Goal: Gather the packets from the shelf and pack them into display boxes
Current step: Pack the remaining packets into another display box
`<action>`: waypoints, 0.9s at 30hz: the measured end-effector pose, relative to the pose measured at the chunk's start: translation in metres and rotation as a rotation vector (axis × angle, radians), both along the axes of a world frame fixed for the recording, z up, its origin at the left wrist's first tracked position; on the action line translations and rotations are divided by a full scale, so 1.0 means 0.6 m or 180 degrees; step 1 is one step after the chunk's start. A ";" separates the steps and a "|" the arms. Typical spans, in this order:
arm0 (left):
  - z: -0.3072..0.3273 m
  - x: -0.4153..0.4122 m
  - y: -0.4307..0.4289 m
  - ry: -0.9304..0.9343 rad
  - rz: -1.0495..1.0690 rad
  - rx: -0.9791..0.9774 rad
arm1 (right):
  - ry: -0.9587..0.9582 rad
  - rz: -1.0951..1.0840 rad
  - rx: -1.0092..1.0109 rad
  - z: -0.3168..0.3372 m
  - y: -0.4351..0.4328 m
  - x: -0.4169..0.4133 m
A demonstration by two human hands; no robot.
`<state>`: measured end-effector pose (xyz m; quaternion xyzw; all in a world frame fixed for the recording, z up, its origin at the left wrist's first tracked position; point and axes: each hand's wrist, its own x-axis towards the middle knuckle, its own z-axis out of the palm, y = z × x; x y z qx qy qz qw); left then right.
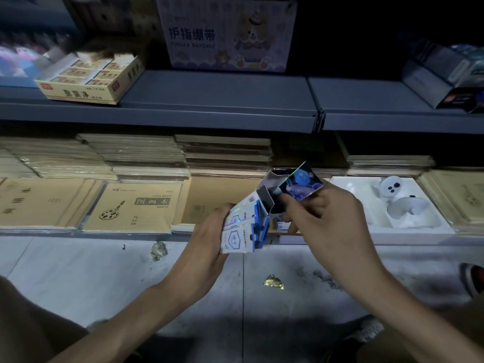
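Centre of frame: left hand point(209, 239) is gripping a fanned stack of white-and-blue packets point(239, 233), fingers curling round their edges. Right hand point(332, 221) is pinching a small open display box point(272, 199), whose blue printed flap point(301, 185) is standing up. The box is sitting just beside the packets' upper ends. Both are hanging above the grey floor point(104, 271), before the lower shelf's drawing books point(136, 205).

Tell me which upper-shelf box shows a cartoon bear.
The pale purple box in the middle, marked Finger Bandage; the yellow box to its left shows only lettering.
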<state>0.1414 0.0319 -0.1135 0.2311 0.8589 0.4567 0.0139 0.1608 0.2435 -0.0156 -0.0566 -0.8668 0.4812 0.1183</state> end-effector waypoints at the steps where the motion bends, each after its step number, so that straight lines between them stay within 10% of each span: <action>1: -0.005 -0.002 -0.003 -0.0037 0.0033 -0.0027 | -0.0061 0.0049 0.0011 0.001 0.002 -0.002; 27: -0.004 -0.010 0.005 0.0099 0.0191 0.0140 | -0.0434 0.0275 0.0161 -0.002 -0.010 0.002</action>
